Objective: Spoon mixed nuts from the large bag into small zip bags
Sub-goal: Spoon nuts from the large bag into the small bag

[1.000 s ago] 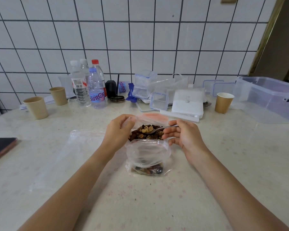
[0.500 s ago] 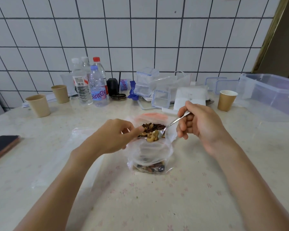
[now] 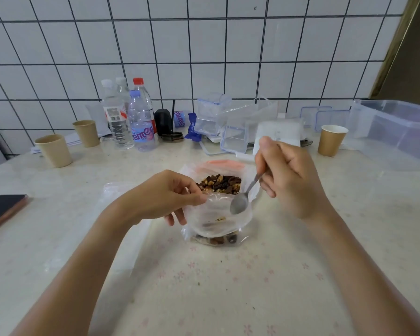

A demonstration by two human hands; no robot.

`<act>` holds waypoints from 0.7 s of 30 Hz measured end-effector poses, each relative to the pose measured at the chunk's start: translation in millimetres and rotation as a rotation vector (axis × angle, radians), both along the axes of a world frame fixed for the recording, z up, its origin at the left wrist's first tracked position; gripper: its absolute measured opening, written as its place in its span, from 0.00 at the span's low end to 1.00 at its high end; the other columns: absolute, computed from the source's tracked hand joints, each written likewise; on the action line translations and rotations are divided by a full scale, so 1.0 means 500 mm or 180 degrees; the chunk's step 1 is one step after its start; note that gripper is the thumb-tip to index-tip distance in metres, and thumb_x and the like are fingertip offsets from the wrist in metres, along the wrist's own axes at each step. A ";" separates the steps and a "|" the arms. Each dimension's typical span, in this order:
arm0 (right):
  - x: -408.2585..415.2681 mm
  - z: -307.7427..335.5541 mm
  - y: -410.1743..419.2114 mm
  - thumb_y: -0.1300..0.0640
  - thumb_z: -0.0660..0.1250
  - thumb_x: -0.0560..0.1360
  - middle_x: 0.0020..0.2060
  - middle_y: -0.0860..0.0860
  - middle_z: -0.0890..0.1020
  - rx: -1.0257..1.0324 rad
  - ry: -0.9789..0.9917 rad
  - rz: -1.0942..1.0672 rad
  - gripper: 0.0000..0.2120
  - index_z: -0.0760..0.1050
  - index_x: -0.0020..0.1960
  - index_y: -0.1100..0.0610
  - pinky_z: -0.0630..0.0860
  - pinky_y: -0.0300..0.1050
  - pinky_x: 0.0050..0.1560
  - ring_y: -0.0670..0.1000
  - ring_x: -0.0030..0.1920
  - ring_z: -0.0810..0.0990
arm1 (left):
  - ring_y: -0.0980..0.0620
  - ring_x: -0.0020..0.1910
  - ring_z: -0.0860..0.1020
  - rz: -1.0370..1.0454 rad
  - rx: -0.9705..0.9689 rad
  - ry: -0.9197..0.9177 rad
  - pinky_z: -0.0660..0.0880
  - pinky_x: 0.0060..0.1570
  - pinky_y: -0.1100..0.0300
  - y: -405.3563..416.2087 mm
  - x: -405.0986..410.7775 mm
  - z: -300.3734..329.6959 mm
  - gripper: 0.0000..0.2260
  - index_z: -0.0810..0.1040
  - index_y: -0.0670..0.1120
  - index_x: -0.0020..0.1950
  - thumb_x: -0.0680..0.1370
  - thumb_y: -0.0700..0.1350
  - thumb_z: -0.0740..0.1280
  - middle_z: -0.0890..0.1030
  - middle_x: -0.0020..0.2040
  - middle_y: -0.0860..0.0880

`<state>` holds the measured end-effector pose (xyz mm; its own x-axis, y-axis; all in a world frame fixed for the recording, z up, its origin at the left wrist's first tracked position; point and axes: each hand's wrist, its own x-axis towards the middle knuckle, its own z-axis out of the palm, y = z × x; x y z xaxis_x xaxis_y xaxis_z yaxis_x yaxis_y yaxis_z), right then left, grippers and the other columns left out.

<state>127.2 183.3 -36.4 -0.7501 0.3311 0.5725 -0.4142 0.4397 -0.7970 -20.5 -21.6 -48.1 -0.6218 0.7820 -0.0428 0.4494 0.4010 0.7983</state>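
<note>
Four bottles [image 3: 141, 122], three paper cups [image 3: 54, 150] (one spoon [image 3: 239, 203]).

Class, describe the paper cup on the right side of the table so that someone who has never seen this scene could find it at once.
Start at the big clear plastic storage box at the table's far right edge. Just left of it, beyond the right hand holding the spoon, stands a brown paper cup. Unlike the two other cups far left near the bottles, it stands alone and shows a white inside.
</note>
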 end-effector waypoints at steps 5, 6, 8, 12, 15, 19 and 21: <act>-0.024 -0.011 0.024 0.48 0.57 0.87 0.20 0.48 0.66 -0.0987 0.0068 -0.0368 0.25 0.72 0.35 0.57 0.64 0.39 0.23 0.51 0.19 0.67 | 0.58 0.28 0.81 0.0521 -0.0238 0.0524 0.73 0.28 0.63 0.007 -0.016 -0.011 0.22 0.84 0.48 0.40 0.75 0.67 0.67 0.84 0.32 0.50; -0.029 -0.016 0.027 0.47 0.57 0.87 0.20 0.48 0.66 -0.1127 0.0007 -0.0462 0.24 0.71 0.35 0.57 0.64 0.39 0.23 0.51 0.19 0.68 | 0.58 0.27 0.80 0.0756 -0.0191 0.0792 0.73 0.31 0.62 0.009 -0.024 -0.016 0.23 0.82 0.48 0.39 0.76 0.67 0.67 0.83 0.30 0.50; -0.039 -0.026 0.031 0.47 0.57 0.87 0.20 0.49 0.66 -0.1364 -0.0097 -0.0560 0.24 0.71 0.36 0.57 0.64 0.39 0.24 0.52 0.19 0.68 | 0.54 0.30 0.81 0.1258 -0.0027 0.1320 0.76 0.35 0.55 0.013 -0.037 -0.031 0.24 0.79 0.46 0.39 0.77 0.67 0.67 0.81 0.30 0.49; -0.046 -0.034 0.033 0.47 0.58 0.86 0.21 0.51 0.65 -0.1801 -0.0194 -0.0559 0.24 0.72 0.34 0.55 0.65 0.39 0.24 0.53 0.19 0.67 | 0.54 0.38 0.77 0.1902 -0.0260 0.1777 0.74 0.37 0.54 0.020 -0.054 -0.061 0.29 0.73 0.48 0.48 0.74 0.75 0.60 0.78 0.38 0.54; -0.044 -0.033 0.037 0.46 0.58 0.85 0.21 0.50 0.64 -0.2095 -0.0218 -0.0612 0.23 0.71 0.35 0.56 0.65 0.39 0.23 0.53 0.19 0.67 | 0.52 0.44 0.78 0.1811 -0.0309 0.1432 0.74 0.43 0.54 0.031 -0.065 -0.088 0.30 0.74 0.49 0.57 0.75 0.75 0.59 0.76 0.43 0.56; -0.051 -0.039 0.041 0.49 0.56 0.86 0.20 0.49 0.67 -0.1817 -0.0275 -0.0861 0.21 0.71 0.38 0.58 0.64 0.38 0.22 0.52 0.18 0.68 | 0.50 0.46 0.78 0.1656 0.0115 0.1204 0.72 0.44 0.55 0.045 -0.067 -0.114 0.22 0.80 0.47 0.57 0.80 0.64 0.64 0.80 0.47 0.52; -0.058 -0.051 0.039 0.49 0.54 0.87 0.20 0.50 0.70 -0.1464 -0.0426 -0.0895 0.21 0.71 0.40 0.59 0.66 0.40 0.22 0.53 0.20 0.70 | 0.53 0.44 0.79 0.1625 0.0322 0.1200 0.71 0.40 0.58 0.048 -0.067 -0.120 0.15 0.82 0.49 0.54 0.82 0.59 0.65 0.82 0.47 0.51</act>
